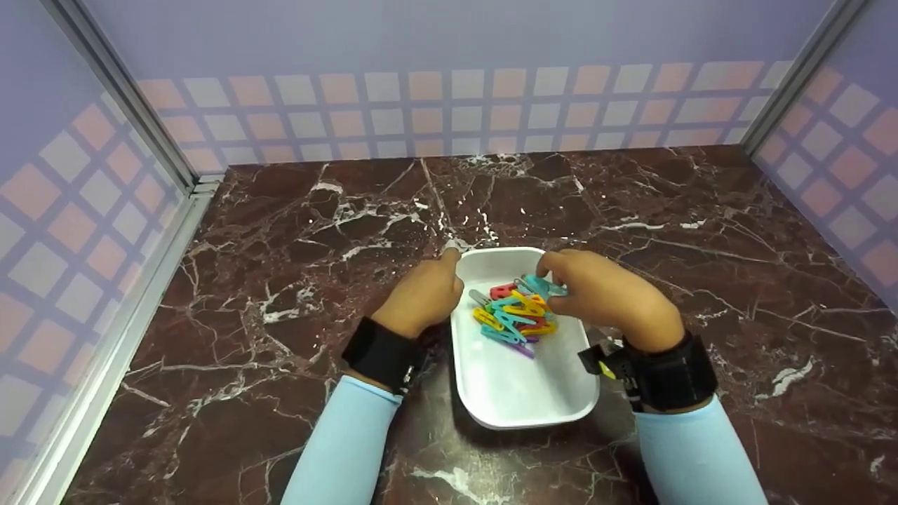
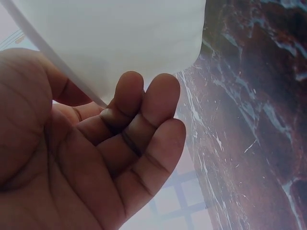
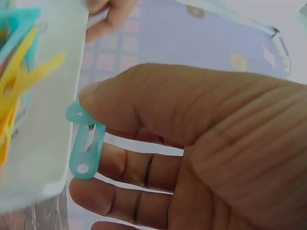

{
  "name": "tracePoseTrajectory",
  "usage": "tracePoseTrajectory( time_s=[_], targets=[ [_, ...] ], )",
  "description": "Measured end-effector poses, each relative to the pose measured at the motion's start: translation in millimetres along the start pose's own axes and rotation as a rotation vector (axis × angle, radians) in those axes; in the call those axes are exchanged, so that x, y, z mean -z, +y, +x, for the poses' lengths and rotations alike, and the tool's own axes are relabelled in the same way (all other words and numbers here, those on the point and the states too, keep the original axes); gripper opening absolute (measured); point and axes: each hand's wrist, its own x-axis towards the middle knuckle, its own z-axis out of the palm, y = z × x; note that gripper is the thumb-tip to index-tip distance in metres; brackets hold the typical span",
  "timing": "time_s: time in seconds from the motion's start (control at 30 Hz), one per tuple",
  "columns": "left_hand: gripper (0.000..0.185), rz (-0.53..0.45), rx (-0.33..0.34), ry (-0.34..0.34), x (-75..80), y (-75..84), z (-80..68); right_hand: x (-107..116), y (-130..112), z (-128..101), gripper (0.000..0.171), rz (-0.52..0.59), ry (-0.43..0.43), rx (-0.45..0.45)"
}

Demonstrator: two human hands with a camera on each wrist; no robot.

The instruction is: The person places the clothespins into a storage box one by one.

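Observation:
A white plastic tray [image 1: 519, 400] stands on the counter and holds a heap of clothespins [image 1: 514, 319] in yellow, teal, red, green and purple. At its upper left rim my left hand [image 1: 424, 294] grips the edge; in the left wrist view, fingers [image 2: 160, 98] curl against the outer wall. My right hand [image 1: 610, 294] is over the tray's right side and pinches a teal clothespin [image 3: 87, 148] between thumb and fingers. In the right wrist view that clothespin is near the tray's rim, and a yellow clothespin [image 3: 21, 79] shows inside the tray.
The tray rests on a dark red marbled counter [image 1: 316, 280] with white veins. Panels with pink and white squares [image 1: 421, 105] enclose the back and both sides. A metal frame strip [image 1: 140, 294] runs along the left edge.

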Motion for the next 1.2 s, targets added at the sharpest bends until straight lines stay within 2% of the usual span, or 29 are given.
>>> tracePoseTrajectory(
  time_s=[0.1,0.4,0.6,0.83,1.07,1.2],
  targets=[
    [0.025,0.000,0.001,-0.002,-0.3,1.3,0.9,-4,-7,3,0.031,-0.013,0.004,0.021],
    [0.024,-0.006,-0.014,-0.025,-0.1,-2.1,2.5,-15,-22,12,0.028,-0.053,-0.068,0.029],
    [0.023,-0.011,0.012,-0.025,-0.3,-3.7,1.3,-20,-24,22,0.028,-0.075,-0.084,0.018],
    [0.021,-0.008,0.001,-0.014,-2.4,-3.3,2.0,-24,-19,27,0.029,-0.071,-0.081,-0.018],
    [0.023,-0.003,0.004,-0.015,-1.9,-1.9,3.0,-23,-17,25,0.052,-0.041,-0.039,-0.047],
    [0.024,-0.001,0.016,-0.028,-1.5,-1.7,2.8,-23,-18,24,0.066,-0.027,-0.051,-0.064]
  ],
)
